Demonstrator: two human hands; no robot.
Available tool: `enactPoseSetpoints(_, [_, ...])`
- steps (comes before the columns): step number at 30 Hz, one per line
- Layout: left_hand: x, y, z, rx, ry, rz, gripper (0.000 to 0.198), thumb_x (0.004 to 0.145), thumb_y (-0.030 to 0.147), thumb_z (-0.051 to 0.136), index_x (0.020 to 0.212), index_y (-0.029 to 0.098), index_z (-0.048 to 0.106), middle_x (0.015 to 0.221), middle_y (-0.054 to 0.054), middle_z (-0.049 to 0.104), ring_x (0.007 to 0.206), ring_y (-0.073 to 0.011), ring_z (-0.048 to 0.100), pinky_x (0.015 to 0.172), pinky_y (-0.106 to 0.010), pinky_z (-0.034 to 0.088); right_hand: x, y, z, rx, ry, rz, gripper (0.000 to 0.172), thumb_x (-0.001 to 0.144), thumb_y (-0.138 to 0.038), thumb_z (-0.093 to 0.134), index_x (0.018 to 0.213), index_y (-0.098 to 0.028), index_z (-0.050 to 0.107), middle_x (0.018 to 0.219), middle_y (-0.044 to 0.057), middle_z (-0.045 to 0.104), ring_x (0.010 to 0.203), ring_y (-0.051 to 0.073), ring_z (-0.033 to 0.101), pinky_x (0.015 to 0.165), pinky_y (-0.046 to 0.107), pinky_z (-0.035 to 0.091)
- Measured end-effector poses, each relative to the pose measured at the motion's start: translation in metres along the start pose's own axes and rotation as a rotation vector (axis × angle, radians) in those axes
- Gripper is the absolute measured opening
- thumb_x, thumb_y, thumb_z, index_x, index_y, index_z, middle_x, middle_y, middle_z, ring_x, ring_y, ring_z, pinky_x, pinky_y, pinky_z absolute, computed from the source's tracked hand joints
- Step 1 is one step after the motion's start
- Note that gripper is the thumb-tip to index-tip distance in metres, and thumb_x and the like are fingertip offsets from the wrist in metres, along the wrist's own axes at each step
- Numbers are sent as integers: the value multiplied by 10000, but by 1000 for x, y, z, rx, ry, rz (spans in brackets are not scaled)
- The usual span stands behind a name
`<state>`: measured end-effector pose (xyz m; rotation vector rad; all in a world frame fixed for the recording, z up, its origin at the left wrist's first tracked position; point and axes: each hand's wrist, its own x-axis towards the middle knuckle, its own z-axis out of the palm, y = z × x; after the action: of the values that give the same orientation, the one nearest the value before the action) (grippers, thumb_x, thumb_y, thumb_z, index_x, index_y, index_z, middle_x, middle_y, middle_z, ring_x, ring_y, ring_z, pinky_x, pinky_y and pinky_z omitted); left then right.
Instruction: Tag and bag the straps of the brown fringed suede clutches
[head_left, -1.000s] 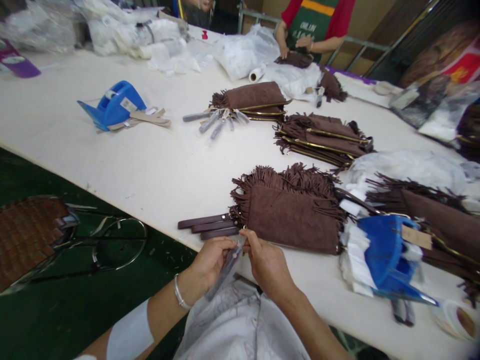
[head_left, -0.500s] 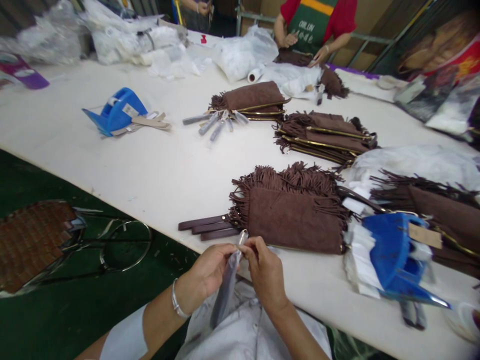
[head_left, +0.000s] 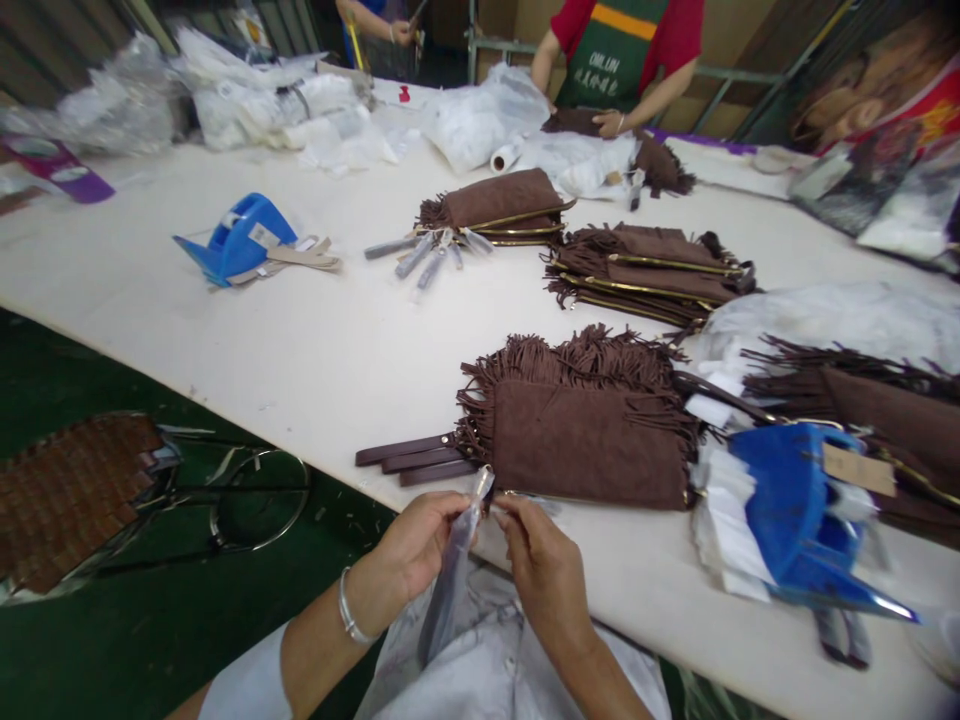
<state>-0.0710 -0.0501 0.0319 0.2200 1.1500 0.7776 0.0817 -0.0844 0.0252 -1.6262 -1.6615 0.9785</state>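
My left hand and my right hand meet at the near table edge, both pinched on a dark strap in a clear plastic sleeve that hangs down toward my lap. Just beyond the fingers lies a stack of brown fringed suede bags, with three brown straps sticking out to its left over the white table.
A blue tape dispenser stands at the right, another blue dispenser at the far left. More fringed bag stacks and wrapped straps lie further back. A person in a green apron works across the table. A woven stool stands on the green floor.
The sleeved strap has been lifted a little and its top end pulled up between my fingers. The view has tilted slightly; the person opposite moved their hands.
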Motion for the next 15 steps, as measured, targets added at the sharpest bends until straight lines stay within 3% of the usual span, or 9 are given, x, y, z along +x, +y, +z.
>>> enactPoseSetpoints(3, [-3,-6,4,20,22,135,143,658,219,729,628,146,610,592,-3,563,550,-122,497,546,-230,397,4,-8,-2,40,36,79,205,932,-356,465,931,-208,607,838,21,664,679,144,591,628,228,414])
enactPoseSetpoints(10, [-4,-22,12,324,273,478,157,725,313,689,712,170,626,732,-21,634,729,-167,557,689,-256,415,21,-16,14,164,31,220,317,888,-440,496,697,-194,555,615,-22,592,572,130,536,549,217,369])
enactPoseSetpoints(12, [-5,-23,13,310,299,469,123,718,282,680,705,173,626,718,-14,628,721,-163,559,683,-253,418,22,-12,18,210,35,255,319,878,-438,498,683,-192,550,592,-26,573,546,125,514,533,216,361])
enactPoseSetpoints(15, [-5,-20,13,113,269,326,90,645,210,691,655,155,620,650,-9,613,649,-151,554,639,-248,430,21,-7,25,304,35,321,317,861,-442,500,675,-190,548,562,-38,542,506,111,469,496,207,348])
